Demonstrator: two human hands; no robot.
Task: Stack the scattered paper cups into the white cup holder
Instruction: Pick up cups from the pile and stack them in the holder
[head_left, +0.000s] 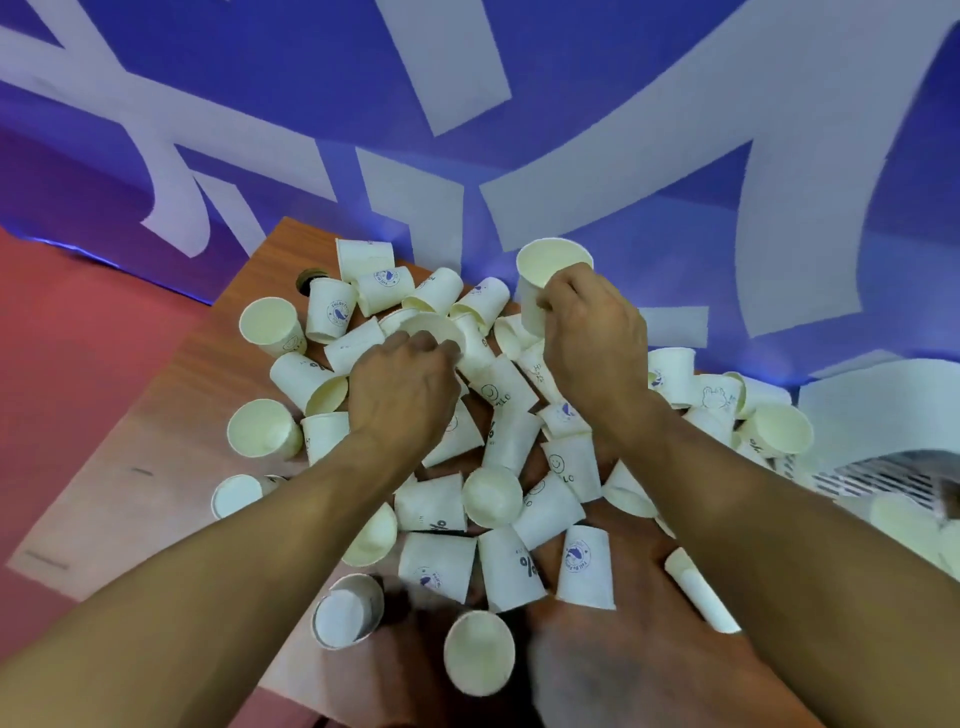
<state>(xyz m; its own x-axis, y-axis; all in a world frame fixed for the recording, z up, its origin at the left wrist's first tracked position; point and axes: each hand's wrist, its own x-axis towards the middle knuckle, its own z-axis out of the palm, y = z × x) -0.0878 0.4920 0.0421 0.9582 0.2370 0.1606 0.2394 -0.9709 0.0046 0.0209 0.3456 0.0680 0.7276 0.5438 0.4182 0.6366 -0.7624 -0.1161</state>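
The job looks barely begun. Dozens of paper cups (511, 441) lie scattered across the wooden counter (156, 499), some upright, some on their sides, some mouth down, heaped most thickly in the middle and thinning toward the near edge. Only a few loose nestings of two cups show, such as one at the near left.

The right hand (592, 338) is raised at the far side of the heap, its fingers (558, 293) wrapped around an upright cup (550, 270) with its open mouth showing. The left hand (400, 395) reaches into the middle of the pile, its fingers (436, 345) closing on the rim of another cup (431, 327); whether that grip is firm cannot be told, since the hand covers most of it.

At the far right edge sits a white slotted object (883, 478), partly cut off and blurred. It may be the cup holder, but that is not certain, and whether anything is stacked in it cannot be seen.

Judging from this, nearly everything is left: almost all the cups need gathering, nesting and loading into the holder. The two cups in hand seem to be the start of a stack.
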